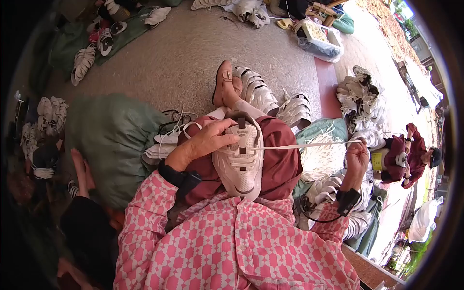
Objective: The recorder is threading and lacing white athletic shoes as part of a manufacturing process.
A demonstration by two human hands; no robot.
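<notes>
A white sneaker (237, 169) rests across my lap, its toe toward my body and its dark-lined opening away from me. My left hand (205, 142) grips the sneaker at its left side, with thumb and finger over the tongue. White lacing crosses the lower part of the tongue. From the sneaker's right side a white shoelace (304, 145) runs taut to my right hand (356, 157), which pinches it far out to the right. Another loop of lace shows beside my left hand.
A large green sack (113, 145) stands at my left. To the right lie a bundle of white laces (323, 157) and stacked white shoe uppers (328, 191). More uppers (360, 96) are piled farther right. A co-worker (418, 154) sits at the far right; another person's arm shows at left.
</notes>
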